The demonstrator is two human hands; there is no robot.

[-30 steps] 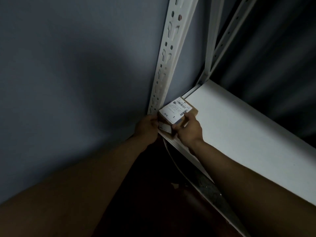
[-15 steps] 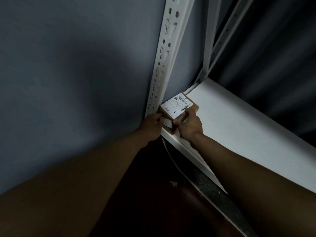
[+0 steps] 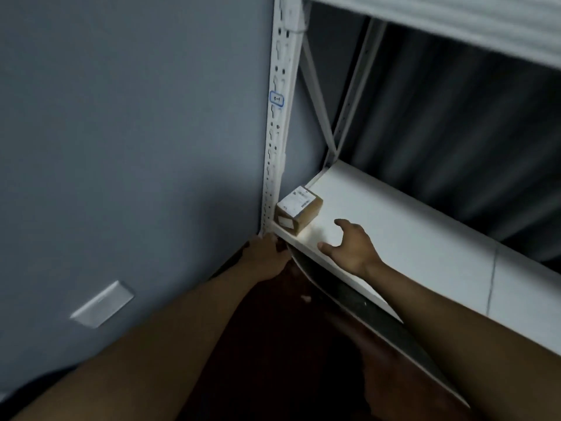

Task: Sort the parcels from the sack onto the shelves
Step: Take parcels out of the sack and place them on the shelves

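A small brown cardboard parcel (image 3: 299, 210) with a white barcode label on top sits at the front left corner of the white shelf (image 3: 403, 226), against the perforated white upright (image 3: 277, 141). My right hand (image 3: 349, 246) hovers over the shelf's front edge to the right of the parcel, fingers spread, holding nothing. Below the shelf corner, by the foot of the upright, is my left hand (image 3: 267, 256); it is dim and blurred, touching no parcel. The sack is out of view.
A grey wall (image 3: 121, 147) with a white switch plate (image 3: 101, 303) runs along the left. A higher shelf board (image 3: 455, 22) crosses the top right. Behind the shelf hangs a dark ribbed backing (image 3: 455, 132). Dark floor lies below.
Both hands let go of the parcel, which now rests on the shelf corner. My right hand drew back to the right and opened; my left hand dropped below the shelf edge. The view widened.
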